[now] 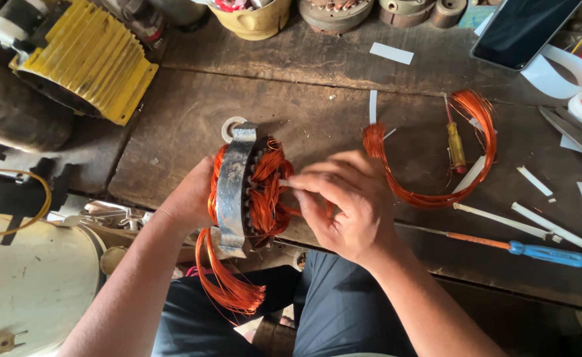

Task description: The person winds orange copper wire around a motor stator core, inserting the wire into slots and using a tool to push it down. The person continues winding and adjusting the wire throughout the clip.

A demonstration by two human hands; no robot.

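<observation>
My left hand (pixel 188 198) grips a grey metal motor stator (pixel 234 188) held on edge at the front of a dark wooden bench (pixel 192 112). Orange copper wire (pixel 270 192) is wound through its slots, and a loose bundle of the same wire (pixel 228 284) hangs down below it over my lap. My right hand (pixel 344 205) is at the stator's right face, its fingertips pinching a small white strip against the copper windings.
A loose copper coil (pixel 436 192) lies to the right with a yellow-handled screwdriver (pixel 456 145) inside it. A blue-handled screwdriver (pixel 542 252), white paper strips (pixel 502 219), a phone (pixel 522 30), scissors (pixel 575 132) and a yellow motor housing (pixel 86 59) surround the spot.
</observation>
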